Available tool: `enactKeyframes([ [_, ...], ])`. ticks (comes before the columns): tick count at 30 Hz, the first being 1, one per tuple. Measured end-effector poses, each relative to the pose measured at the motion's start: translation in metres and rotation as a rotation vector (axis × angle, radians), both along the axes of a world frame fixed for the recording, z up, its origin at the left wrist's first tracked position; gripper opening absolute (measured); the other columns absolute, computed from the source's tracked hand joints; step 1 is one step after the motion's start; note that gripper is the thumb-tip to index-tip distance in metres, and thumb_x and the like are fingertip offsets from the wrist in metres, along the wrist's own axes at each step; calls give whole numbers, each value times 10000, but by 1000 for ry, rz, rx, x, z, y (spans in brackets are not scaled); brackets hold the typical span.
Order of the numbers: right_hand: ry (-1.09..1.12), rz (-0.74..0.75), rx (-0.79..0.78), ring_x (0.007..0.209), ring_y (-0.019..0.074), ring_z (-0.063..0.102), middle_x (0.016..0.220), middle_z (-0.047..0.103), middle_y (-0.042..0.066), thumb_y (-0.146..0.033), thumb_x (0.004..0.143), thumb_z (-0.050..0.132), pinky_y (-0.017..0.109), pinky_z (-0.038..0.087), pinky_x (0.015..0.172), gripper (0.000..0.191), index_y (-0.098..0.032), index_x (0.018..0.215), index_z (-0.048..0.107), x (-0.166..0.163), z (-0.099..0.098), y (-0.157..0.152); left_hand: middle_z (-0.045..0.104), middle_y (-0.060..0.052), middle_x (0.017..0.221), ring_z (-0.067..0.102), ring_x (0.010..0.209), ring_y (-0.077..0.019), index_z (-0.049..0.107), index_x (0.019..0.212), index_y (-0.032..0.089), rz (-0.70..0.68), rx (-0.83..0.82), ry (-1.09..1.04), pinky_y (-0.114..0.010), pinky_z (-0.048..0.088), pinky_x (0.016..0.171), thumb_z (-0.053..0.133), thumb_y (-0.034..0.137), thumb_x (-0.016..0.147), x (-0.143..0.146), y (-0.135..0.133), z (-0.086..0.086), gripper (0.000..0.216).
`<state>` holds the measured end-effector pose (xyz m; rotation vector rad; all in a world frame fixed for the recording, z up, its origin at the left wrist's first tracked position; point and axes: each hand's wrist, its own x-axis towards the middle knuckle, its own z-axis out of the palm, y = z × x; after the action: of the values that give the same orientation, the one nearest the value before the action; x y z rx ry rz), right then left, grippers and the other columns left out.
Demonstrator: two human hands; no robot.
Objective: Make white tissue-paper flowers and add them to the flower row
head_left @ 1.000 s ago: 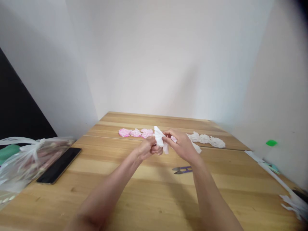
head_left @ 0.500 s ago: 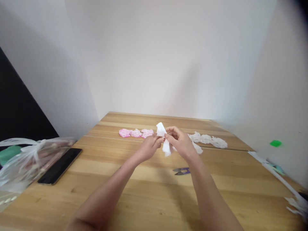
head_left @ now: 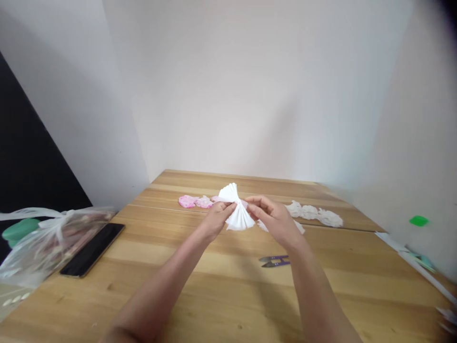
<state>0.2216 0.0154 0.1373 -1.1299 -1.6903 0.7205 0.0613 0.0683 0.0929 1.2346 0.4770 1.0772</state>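
A white pleated tissue paper (head_left: 240, 219) is pinched in at its middle and fans out above and below like a bow tie. My left hand (head_left: 217, 220) grips it at the narrow middle, thumb in front. Just right of that middle is my right hand (head_left: 272, 218), its thumb and fingers a little apart. I cannot tell whether its fingertips touch the paper. Below the hands, thread snips (head_left: 274, 261) lie on the table, their handle end partly hidden by my right forearm.
Pink-and-white paper puffs (head_left: 188, 201) lie behind my left hand, and white paper puffs (head_left: 310, 212) lie beyond my right. A black phone (head_left: 93, 250) rests at the table's left edge beside a tied plastic bag (head_left: 53, 247). White strips (head_left: 414, 259) run along the right edge.
The folded paper has spread from a narrow twisted strip into a fan on both sides of its middle. My right hand has shifted slightly right, away from the centre.
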Motion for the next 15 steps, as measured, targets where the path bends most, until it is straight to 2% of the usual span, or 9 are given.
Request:
enactKeyframes([
  [5, -155, -79, 184, 743, 159, 607, 876, 660, 25, -301, 845, 568, 274, 504, 645, 222, -243, 1046, 643, -3, 2, -3, 649, -50, 658, 498, 571, -110, 696, 753, 93, -5, -104, -136, -224, 353, 578, 785, 467, 603, 4, -5, 5, 413],
  [9, -237, -65, 292, 761, 157, 603, 899, 633, 19, -256, 865, 551, 277, 509, 682, 212, -266, 1064, 623, -5, 3, -5, 619, -32, 584, 464, 519, -87, 698, 701, 83, -42, -134, -144, -216, 331, 546, 805, 473, 567, 5, -9, 11, 426],
  [15, -323, -31, 420, 857, 186, 602, 968, 627, 53, -245, 884, 540, 297, 502, 715, 194, -254, 1052, 638, -3, -4, 1, 556, -8, 550, 429, 502, -71, 652, 631, 78, -12, -135, -136, -212, 272, 490, 802, 451, 579, 5, -7, 6, 405],
])
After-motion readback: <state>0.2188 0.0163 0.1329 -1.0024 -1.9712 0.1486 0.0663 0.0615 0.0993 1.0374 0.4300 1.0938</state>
